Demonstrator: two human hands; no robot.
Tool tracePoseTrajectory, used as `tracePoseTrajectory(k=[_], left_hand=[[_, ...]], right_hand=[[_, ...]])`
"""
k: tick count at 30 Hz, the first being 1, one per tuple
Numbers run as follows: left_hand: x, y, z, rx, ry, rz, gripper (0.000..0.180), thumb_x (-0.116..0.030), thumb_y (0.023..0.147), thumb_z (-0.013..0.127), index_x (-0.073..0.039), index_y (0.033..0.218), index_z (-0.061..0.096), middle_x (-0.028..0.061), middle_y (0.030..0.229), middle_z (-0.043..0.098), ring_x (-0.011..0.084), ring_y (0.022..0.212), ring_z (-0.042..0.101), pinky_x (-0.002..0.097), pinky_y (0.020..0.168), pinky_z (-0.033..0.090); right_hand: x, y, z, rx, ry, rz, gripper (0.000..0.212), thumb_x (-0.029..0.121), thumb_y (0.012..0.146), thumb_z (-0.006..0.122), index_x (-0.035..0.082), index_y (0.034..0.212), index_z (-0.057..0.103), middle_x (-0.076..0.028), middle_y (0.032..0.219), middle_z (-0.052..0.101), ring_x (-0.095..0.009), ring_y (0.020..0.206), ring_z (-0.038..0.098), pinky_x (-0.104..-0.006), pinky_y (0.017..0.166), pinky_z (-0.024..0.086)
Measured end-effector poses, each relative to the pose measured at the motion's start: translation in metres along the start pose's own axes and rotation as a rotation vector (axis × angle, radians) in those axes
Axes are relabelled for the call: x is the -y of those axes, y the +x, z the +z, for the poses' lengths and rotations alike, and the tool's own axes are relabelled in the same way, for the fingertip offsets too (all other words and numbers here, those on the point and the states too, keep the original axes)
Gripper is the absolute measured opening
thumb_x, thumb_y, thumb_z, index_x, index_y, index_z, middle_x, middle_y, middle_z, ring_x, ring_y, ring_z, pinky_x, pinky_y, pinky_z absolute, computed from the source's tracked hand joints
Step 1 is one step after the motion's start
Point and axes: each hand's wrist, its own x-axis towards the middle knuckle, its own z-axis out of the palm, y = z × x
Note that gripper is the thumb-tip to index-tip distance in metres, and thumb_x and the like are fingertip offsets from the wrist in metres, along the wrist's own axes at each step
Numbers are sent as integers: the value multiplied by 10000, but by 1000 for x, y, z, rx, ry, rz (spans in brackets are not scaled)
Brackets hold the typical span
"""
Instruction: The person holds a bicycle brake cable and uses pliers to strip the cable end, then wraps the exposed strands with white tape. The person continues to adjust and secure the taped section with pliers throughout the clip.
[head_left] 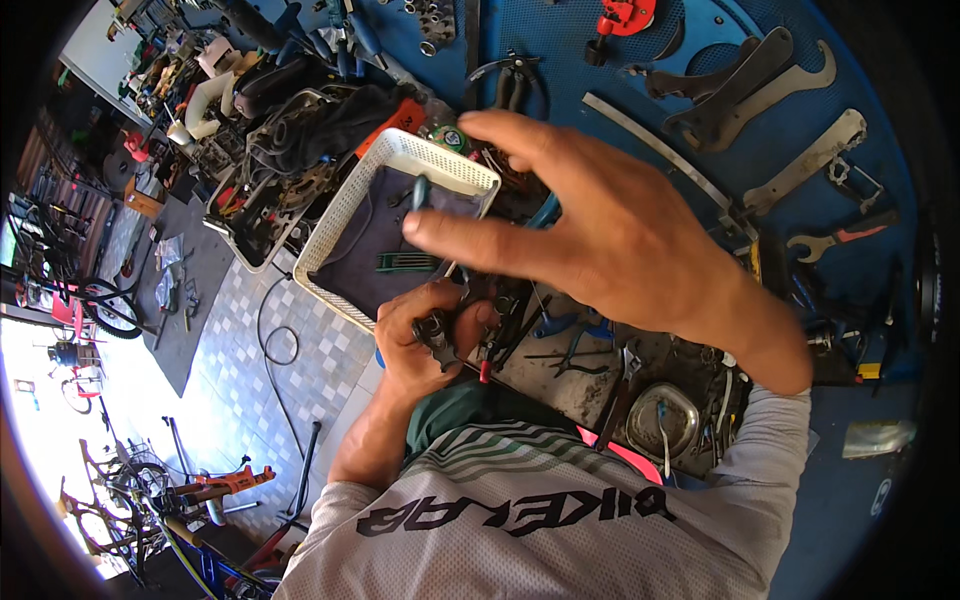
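My left hand (pixel 408 325) is closed round a small dark metal part (pixel 437 338), its exact kind partly hidden by the fingers. Above it and to the right, my right hand (pixel 610 225) reaches across with thumb and fingers spread, nothing visible between them. Behind its fingertips is a white perforated plastic basket (pixel 335 220) lined with dark cloth (pixel 375 225). In the basket lie a green multi-key tool (pixel 405 262) and a blue-handled tool (pixel 420 190), the latter close to a fingertip in the picture.
Pliers (pixel 575 355), an adjustable wrench (pixel 628 370) and a round metal dish (pixel 662 420) lie on the bench at right. Wrenches hang on a blue tool board (pixel 560 60). Piled parts (pixel 300 140) stand left of the basket; a cable (pixel 265 320) crosses the tiled floor.
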Motion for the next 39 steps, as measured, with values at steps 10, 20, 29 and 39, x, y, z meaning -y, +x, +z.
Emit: tracePoseTrajectory(k=[10,20,29,39], left_hand=[[6,-1,4,-184,12,-65,78,18,954,709,36,990,643,149,908,777,185,749,760,279,661,589],[19,7,15,-191,364,332,290,16,719,853,7,959,690,126,808,713,238,663,682,324,596,511],[24,6,10,-140,390,308,390,-34,682,897,16,1023,715,148,891,746,248,710,700,334,631,527],[23,9,-6,240,-119,2,450,-164,692,994,-6,1027,739,99,821,764,210,721,759,305,647,567]], right_hand=[[0,-19,19,-278,385,575,1172,191,670,994,74,1630,332,-149,1402,602,-275,1161,667,-378,936,559],[32,-20,32,-299,965,939,1259,428,668,974,29,1639,280,-158,1287,648,-206,998,698,-282,810,555],[36,-8,31,-252,969,958,1192,350,653,980,25,1604,339,-178,1323,611,-210,1010,702,-284,767,565],[7,-19,-4,-244,1352,384,1225,210,592,1053,-131,1506,312,-286,1395,574,-394,1199,704,-377,910,656]])
